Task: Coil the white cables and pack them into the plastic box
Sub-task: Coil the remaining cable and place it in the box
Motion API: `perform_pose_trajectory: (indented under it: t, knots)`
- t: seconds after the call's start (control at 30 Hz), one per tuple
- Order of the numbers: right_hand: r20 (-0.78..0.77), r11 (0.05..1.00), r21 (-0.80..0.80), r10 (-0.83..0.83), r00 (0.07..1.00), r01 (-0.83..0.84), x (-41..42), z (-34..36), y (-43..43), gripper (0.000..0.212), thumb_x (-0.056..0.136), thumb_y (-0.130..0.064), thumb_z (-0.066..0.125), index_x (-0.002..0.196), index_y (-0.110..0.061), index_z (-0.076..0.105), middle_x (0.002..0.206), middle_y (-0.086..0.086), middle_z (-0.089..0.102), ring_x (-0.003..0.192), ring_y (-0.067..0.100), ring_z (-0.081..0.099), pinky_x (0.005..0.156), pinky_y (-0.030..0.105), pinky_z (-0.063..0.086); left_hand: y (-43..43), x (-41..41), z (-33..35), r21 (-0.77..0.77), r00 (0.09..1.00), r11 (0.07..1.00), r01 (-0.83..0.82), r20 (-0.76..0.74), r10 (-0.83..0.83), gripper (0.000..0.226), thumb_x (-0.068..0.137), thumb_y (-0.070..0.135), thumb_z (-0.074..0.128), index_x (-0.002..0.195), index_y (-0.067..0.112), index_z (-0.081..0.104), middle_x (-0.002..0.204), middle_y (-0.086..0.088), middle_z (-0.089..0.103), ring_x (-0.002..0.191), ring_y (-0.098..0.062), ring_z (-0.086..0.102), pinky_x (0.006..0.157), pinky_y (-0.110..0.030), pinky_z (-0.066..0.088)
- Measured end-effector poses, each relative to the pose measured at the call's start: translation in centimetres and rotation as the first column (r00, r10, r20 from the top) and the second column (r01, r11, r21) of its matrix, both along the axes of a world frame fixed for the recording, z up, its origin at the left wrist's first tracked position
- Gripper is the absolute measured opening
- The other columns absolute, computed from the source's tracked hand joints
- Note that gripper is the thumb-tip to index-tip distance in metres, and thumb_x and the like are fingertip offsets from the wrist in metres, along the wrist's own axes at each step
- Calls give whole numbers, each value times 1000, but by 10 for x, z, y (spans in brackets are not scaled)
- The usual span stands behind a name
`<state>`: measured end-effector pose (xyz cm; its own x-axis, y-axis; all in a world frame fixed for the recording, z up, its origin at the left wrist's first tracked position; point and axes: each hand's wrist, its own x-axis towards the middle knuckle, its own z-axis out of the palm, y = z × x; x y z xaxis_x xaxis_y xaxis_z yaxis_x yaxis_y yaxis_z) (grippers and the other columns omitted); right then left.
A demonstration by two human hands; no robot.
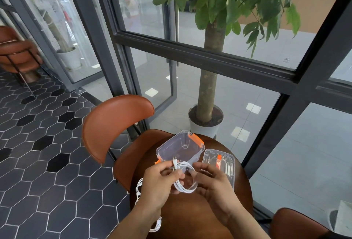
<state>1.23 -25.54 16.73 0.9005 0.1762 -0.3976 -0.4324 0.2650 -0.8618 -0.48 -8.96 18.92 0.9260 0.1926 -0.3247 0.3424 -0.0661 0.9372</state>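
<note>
While both forearms reached in from the bottom edge over the round brown table (pixel 190 217), the left hand (pixel 158 183) closed its fingers around one side of a coiled white cable (pixel 183 179), thumb pressing the loops near the plug end that stuck up just above the knuckles. The right hand (pixel 213 181) sat just beside the coil's other side with fingers loosely curled; whether they actually pinched the loops could not be told, since the coil's far edge ran behind them. The coil hung above the tabletop, just in front of the clear plastic box (pixel 171 149), which stood open and empty-looking with orange latches on its rim. The box's clear lid (pixel 228 162) lay flat just to the right of it, partly covered by the right hand's fingertips. A second white cable (pixel 138 188) trailed loose off the table's left edge, passing under the left wrist and reappearing lower down near the forearm; its middle stretch was hidden by the arm. Beyond the table stood a brown chair (pixel 114 124), and behind that a potted tree (pixel 207 90) against the dark-framed window (pixel 209 55). Another brown seat was cut off at the lower right corner.
</note>
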Motion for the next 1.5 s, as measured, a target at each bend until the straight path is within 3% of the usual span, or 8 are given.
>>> perform_pose_trajectory:
  t: [0.23, 0.33, 0.53, 0.73, 0.9, 1.13, 1.33, 1.5]
  knots:
    - [-17, 999, -9, 48, 999, -49, -4, 3, 3, 34, 99, -42, 55, 124, -20, 64, 111, 17, 77, 102, 38, 74, 100, 58, 53, 2, 1, -4, -59, 1000, 998, -17, -5, 17, 21, 93, 4, 66, 109, 15, 72, 83, -8, 80, 78, -23, 76, 64, -37, 60]
    - [-13, 997, -68, 34, 999, -35, -4, 1, 3, 32, 100, -50, 46, 115, -28, 65, 100, 12, 80, 95, 36, 76, 96, 54, 56, 4, 1, -9, -111, 998, 992, -58, -32, 55, 19, 92, 4, 67, 107, 14, 72, 84, -10, 79, 78, -25, 75, 62, -36, 59]
    - [70, 975, -221, 51, 996, -34, -9, -9, 5, 27, 101, -28, 56, 104, -11, 77, 94, 10, 81, 91, 28, 77, 87, 38, 62, 10, -2, -28, -122, 994, 990, -69, -92, 58, 19, 93, 5, 65, 108, 14, 72, 86, -8, 79, 77, -23, 76, 59, -31, 56]
    - [22, 948, -255, 201, 979, -189, -6, -36, 13, 16, 95, -15, 67, 104, -12, 80, 100, 17, 79, 97, 38, 75, 96, 56, 57, 11, -10, -52, -161, 987, 985, -63, -159, 37, 21, 94, 3, 63, 107, 17, 73, 84, -6, 80, 73, -15, 74, 61, -32, 55]
    - [-164, 939, -241, 208, 964, -244, -1, -65, 22, 16, 90, 4, 63, 98, 2, 77, 87, 20, 78, 69, 24, 75, 58, 25, 57, 18, -15, -86, -143, 970, 985, -98, -233, 63, 21, 92, 2, 65, 105, 17, 72, 80, -2, 80, 68, -8, 73, 55, -29, 55]
    - [-272, 726, -565, 284, 919, -392, -14, -120, 47, 16, 85, -14, 73, 73, -19, 82, 56, -6, 72, 41, -2, 53, 45, 19, 39, 28, -40, -151, -129, 919, 976, -177, -376, 117, 20, 88, 3, 69, 107, 10, 68, 83, -1, 76, 67, -10, 70, 47, -24, 53]
    - [-287, 729, -579, 238, 928, -366, -13, -149, 67, 24, 87, -10, 72, 67, -23, 77, 42, -12, 63, 32, -3, 50, 43, 15, 39, 43, -47, -187, -130, 882, 948, -289, -421, 212, 16, 89, 8, 70, 96, 22, 70, 80, -2, 78, 65, -13, 69, 57, -30, 58]
    - [-277, 706, -619, 211, 937, -342, -1, -177, 77, 25, 88, -21, 75, 64, -28, 78, 43, -10, 62, 35, 3, 43, 53, 25, 39, 62, -42, -212, -64, 855, 937, -342, -434, 283, 13, 90, 5, 66, 101, 11, 69, 78, -8, 74, 61, -16, 66, 56, -30, 57]
